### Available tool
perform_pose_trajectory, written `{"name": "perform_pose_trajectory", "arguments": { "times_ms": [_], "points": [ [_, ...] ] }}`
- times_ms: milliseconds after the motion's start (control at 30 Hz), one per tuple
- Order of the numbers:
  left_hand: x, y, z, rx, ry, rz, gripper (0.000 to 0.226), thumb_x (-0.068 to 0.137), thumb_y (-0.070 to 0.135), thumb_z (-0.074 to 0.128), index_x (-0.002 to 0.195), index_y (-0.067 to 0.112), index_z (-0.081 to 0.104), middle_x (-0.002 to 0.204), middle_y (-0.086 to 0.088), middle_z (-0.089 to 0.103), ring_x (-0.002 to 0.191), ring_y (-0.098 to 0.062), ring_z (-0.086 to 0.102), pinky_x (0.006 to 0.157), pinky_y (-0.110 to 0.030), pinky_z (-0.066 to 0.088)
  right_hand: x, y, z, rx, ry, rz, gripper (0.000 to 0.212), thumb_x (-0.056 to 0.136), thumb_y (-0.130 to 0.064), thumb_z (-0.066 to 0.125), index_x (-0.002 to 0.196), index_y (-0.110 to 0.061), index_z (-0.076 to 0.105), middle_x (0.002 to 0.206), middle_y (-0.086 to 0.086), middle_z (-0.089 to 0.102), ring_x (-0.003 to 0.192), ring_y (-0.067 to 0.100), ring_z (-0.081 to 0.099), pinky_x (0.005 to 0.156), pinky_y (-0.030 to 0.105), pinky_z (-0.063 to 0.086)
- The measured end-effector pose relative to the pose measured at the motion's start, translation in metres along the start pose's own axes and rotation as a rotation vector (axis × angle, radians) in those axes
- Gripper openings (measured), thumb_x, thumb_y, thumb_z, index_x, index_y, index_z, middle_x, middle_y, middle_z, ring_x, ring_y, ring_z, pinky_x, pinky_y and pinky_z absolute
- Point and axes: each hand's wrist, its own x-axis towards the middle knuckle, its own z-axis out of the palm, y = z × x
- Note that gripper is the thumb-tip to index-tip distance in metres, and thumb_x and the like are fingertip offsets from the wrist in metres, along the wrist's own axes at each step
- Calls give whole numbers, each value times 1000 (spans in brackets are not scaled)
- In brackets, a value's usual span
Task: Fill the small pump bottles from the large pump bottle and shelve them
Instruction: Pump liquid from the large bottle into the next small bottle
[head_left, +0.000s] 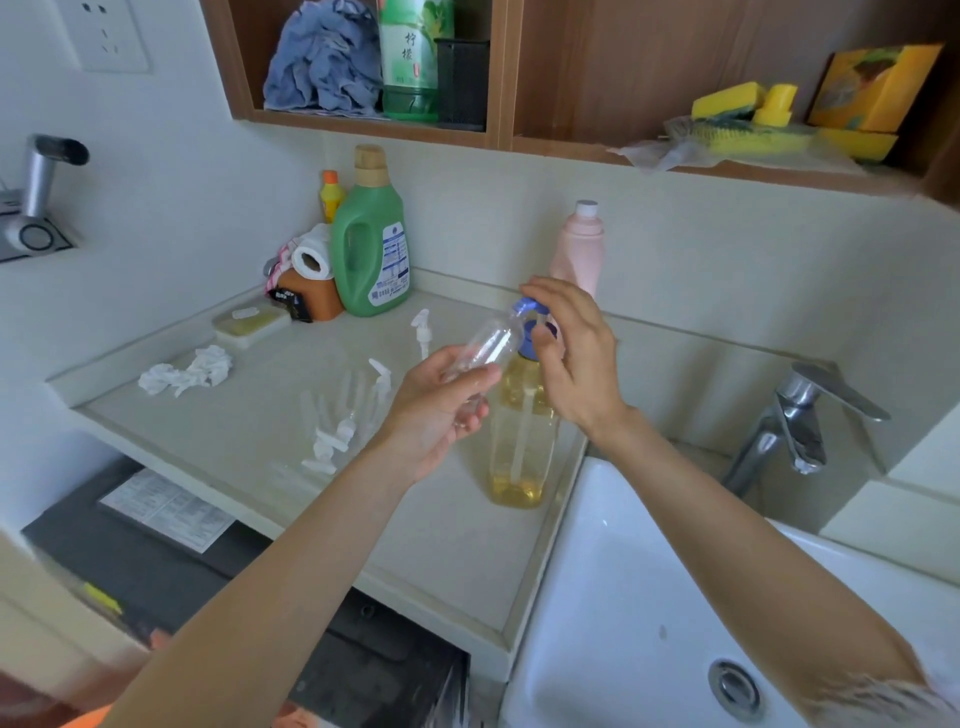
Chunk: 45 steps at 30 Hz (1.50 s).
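Large pump bottle (519, 441): upright at the tabletop's (249, 447) right edge, just beside the sink (623, 597), amber liquid inside, blue pump head (530, 307) on top. Right hand (574, 353): over the pump head, fingers loosely bent on it, apparently placed to press. Left hand (441, 410): fingers curled round a small clear bottle (485, 345), uncapped, tilted with its mouth at the blue spout, seemingly to catch the dose; looks unfilled. More small clear bottles and loose white pump tops (337, 426): scattered mid-tabletop, filling apparently early. Crumpled tissue (187, 370): toward the left edge. Green jug (371, 244), pink bottle (579, 249), paper roll (311, 257): along the back edge. Shelf (727, 161): above, crowded with yellow sponges (727, 101), limiting space for shelving
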Motion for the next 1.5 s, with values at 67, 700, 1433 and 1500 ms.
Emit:
{"name": "perform_pose_trajectory", "arguments": {
  "times_ms": [67,700,1433,1500],
  "points": [
    [1,-3,1,55,49,60,24,82,9,71,101,18,62,69,8,65,54,-13,49,49,-18,41,-1,-1,3,29,31,-35,43,85,-13,37,111,9,62,116,23,61,111,36,55,92,4,33],
    [8,0,-16,319,12,268,43,67,5,81,97,19,53,94,4,61,75,-4,59,73,-22,49,14,-7,1,-63,25,47,42,88,-20,37,105,-2,70,109,11,65,103,22,57,95,23,41],
    [26,3,-27,240,-87,278,39,73,-1,78,102,12,56,88,5,63,63,5,57,62,-19,47,15,0,5,-242,44,-47,42,92,-24,37,104,-1,70,108,12,63,101,22,52,92,16,34],
    [27,2,-28,234,-93,281,38,72,1,79,99,15,57,90,5,64,65,4,58,64,-20,47,10,1,10,-184,59,-37,43,94,-24,35,104,1,69,110,11,65,106,20,55,94,22,40]
  ]
}}
